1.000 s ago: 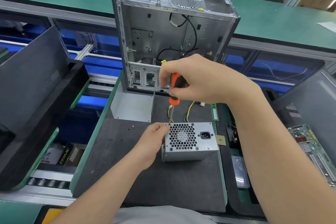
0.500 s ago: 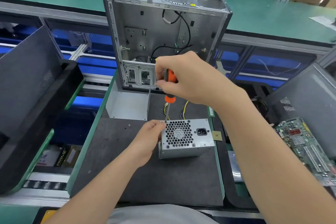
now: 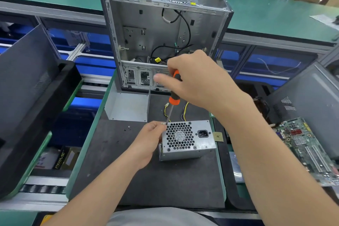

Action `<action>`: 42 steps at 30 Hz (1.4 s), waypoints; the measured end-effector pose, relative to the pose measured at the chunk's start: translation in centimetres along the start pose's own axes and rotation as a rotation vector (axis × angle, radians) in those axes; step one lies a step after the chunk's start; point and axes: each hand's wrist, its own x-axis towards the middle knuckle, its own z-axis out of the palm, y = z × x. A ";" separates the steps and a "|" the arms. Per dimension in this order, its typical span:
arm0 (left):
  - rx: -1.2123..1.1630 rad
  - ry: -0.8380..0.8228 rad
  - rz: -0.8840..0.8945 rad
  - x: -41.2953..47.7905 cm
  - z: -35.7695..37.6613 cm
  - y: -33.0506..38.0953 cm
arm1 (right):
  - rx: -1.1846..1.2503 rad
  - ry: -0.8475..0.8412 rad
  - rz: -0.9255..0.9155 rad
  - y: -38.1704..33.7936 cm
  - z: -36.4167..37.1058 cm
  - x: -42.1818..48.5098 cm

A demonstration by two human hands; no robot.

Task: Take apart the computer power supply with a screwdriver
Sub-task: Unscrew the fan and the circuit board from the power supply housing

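My only view is head-worn, wide-angle, pitched forward and down, close over the dark grey work mat (image 3: pixel 150 185), facing the open silver metal computer case (image 3: pixel 139 24).

A dark mat (image 3: pixel 146 180) is being used as the work surface. A power supply (image 3: pixel 189 150) is being borne near its middle, and an open case (image 3: pixel 165 33) is being stood at its far end. A bent plate (image 3: pixel 128 106) is being kept just before the case, with what may be screws (image 3: pixel 127 128) nearby.
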 end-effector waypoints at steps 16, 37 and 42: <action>-0.040 0.000 -0.002 0.0 0.0 -0.1 | 0.128 -0.086 -0.068 0.6 -1.0 -0.3; -0.080 -0.109 0.020 0.0 -0.9 0.1 | 0.229 -0.043 -0.081 0.7 -0.4 -0.2; -0.086 -0.070 0.079 0.1 -0.7 -0.7 | 0.332 -0.140 -0.080 1.0 -0.9 -0.4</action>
